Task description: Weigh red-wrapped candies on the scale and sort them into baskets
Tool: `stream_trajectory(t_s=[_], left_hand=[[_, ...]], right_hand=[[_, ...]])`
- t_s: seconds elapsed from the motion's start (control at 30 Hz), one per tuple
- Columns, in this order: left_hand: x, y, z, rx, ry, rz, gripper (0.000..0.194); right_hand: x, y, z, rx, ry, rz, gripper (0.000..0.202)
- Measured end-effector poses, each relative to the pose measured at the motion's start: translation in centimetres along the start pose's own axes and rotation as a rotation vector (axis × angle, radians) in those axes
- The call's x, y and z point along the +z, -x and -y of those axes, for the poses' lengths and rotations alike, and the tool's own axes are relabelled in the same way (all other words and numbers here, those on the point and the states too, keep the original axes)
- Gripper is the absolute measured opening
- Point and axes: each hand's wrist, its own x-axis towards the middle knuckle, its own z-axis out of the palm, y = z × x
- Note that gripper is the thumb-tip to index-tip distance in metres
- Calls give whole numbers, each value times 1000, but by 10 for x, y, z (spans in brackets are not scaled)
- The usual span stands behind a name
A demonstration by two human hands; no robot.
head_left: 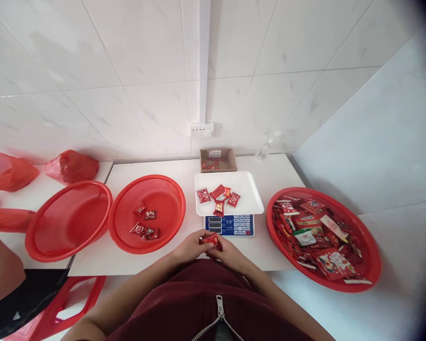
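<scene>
Close to my body, at the table's front edge, my left hand point(192, 246) and my right hand point(227, 252) are both closed on a small red packet point(214, 241). Just beyond them is a scale with a blue keypad point(234, 225). Its white tray point(250, 193) bears several red wrapped snacks point(203, 195). Left of the scale, a red mesh basket point(170, 189) holds several small red packets point(151, 215). To the right, another red basket point(374, 265) is heaped with red wrappers and packets point(312, 225).
An empty-looking red basket point(62, 232) stands farther left, near red plastic bags point(73, 166). Behind the scale are a cardboard box point(228, 158) and a clear bottle point(263, 150). Another person's arm point(2, 265) shows at the left edge, above a red stool point(88, 298).
</scene>
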Motion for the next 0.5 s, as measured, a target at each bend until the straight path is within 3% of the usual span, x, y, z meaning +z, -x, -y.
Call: stream_trajectory(t_s=[0.07,0.13,0.2,0.3,0.4,0.5], left_hand=[[-1,-6,3,29,-137,-16,42],[-11,-8,7,78,-322,-133,39],[-31,-6,9,155,-563,-336,37],[-76,6,10,189,-972,-655,46],[-129,30,12,-49,-1224,-961,60],[-176,61,21,-427,-1217,-1197,80]], right_hand=[[-8,1,-1,23,34,-58,42],[-31,5,-5,40,114,-202,42],[-66,16,-11,58,232,-446,43],[-124,41,-20,72,427,-891,48],[-168,64,-28,51,637,-1179,60],[-188,74,-35,-14,763,-1277,67]])
